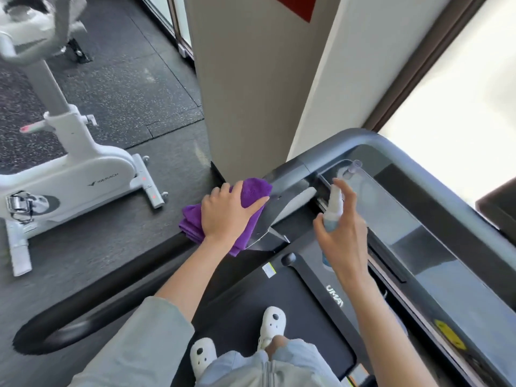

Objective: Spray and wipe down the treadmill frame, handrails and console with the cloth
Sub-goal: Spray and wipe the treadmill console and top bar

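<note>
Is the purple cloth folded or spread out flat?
Folded. The purple cloth shows stacked layers at its lower edge, bunched under the left hand on the treadmill frame.

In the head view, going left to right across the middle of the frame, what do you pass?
White exercise bike → purple cloth under the left hand → spray bottle gripped by the right hand → treadmill console.

purple cloth [252, 191] on handrail [111, 286], spray bottle [333, 212] upright
</note>
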